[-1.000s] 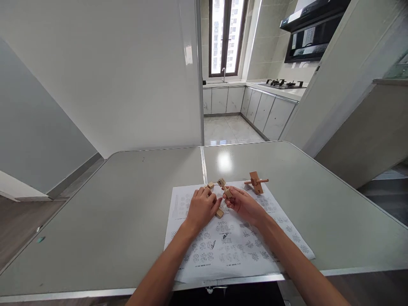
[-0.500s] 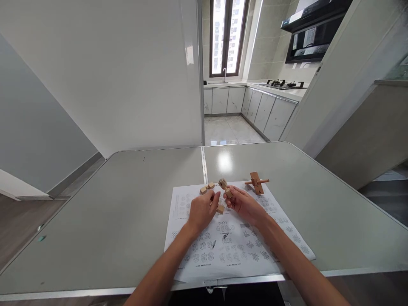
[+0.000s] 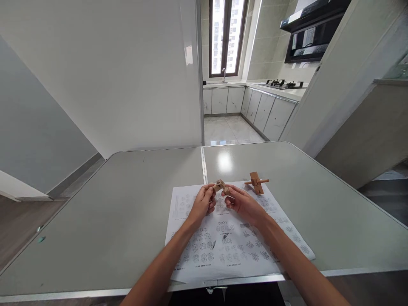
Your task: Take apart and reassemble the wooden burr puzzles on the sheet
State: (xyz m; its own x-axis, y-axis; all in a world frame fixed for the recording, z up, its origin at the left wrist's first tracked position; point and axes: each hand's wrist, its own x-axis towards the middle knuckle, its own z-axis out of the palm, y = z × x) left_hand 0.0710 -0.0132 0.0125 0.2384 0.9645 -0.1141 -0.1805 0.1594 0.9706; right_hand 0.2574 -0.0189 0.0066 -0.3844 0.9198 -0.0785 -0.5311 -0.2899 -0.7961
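Note:
My left hand (image 3: 202,204) and my right hand (image 3: 242,205) meet over the far part of a printed instruction sheet (image 3: 232,242). Between their fingertips is a small notched wooden puzzle piece (image 3: 219,185), gripped by both hands. My left hand's curled fingers also cover other small wooden pieces, mostly hidden. To the right, at the sheet's far corner, stands a partly assembled wooden cross puzzle (image 3: 256,182), apart from both hands.
The sheet lies on a grey-green table (image 3: 111,212) with a metal seam down the middle and a metal front edge. Behind the table are a white wall and an open kitchen with cabinets, a hob and a window.
My left hand moved from the loose blocks on the sheet up to the piece in my right hand. The loose blocks seen earlier on the sheet are no longer visible there.

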